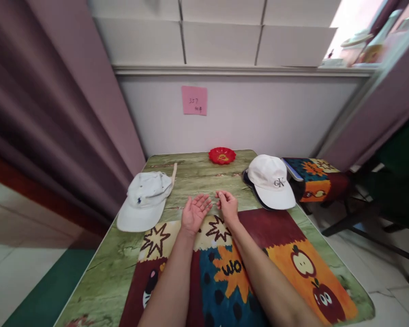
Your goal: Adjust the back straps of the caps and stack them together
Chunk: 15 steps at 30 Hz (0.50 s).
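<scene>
Left hand (195, 214): being held open
Right hand (229, 209): being curled, closure being unclear
Soft cap (145, 195): being borne near desk (102, 272)'s left edge, crushing best being avoided

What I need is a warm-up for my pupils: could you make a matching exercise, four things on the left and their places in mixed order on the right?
Things
1. red dish
2. pink note
3. cap with black lettering
4. cap with small dark emblem

Places
A. on top of a dark item
B. on the wall
C. beside a thin stick
D. near the far edge of the table

Pairs: 1-D, 2-B, 3-A, 4-C
</scene>
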Each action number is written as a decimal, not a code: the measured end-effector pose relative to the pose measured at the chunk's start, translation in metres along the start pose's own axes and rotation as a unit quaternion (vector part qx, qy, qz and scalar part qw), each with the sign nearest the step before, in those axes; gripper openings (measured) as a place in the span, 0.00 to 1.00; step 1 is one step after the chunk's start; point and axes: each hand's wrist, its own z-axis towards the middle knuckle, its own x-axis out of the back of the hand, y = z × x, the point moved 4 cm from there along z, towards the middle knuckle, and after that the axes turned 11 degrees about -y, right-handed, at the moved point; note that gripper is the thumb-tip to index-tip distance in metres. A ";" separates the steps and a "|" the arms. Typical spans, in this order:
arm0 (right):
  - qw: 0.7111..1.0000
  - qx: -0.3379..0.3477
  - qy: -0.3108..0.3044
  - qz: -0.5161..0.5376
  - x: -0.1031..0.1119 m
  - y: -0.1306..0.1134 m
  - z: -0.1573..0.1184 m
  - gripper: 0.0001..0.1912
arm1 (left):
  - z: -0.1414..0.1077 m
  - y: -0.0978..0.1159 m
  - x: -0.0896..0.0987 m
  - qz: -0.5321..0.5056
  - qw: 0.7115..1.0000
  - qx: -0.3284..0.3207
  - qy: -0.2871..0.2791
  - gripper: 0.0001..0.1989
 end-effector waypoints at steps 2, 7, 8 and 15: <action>1.000 -0.008 -0.006 0.010 -0.004 0.010 -0.002 0.21 | 0.000 -0.001 0.001 0.000 1.000 0.003 0.002 0.21; 0.996 0.000 -0.060 -0.062 0.000 0.018 -0.004 0.21 | 0.001 -0.004 0.000 0.070 0.997 -0.031 0.020 0.20; 0.993 0.007 -0.064 -0.096 0.001 0.017 -0.004 0.21 | -0.001 -0.001 -0.001 0.136 0.988 -0.061 0.039 0.20; 0.970 0.042 -0.073 -0.227 -0.002 0.008 -0.003 0.21 | -0.021 0.071 -0.025 0.471 0.826 -0.257 0.170 0.07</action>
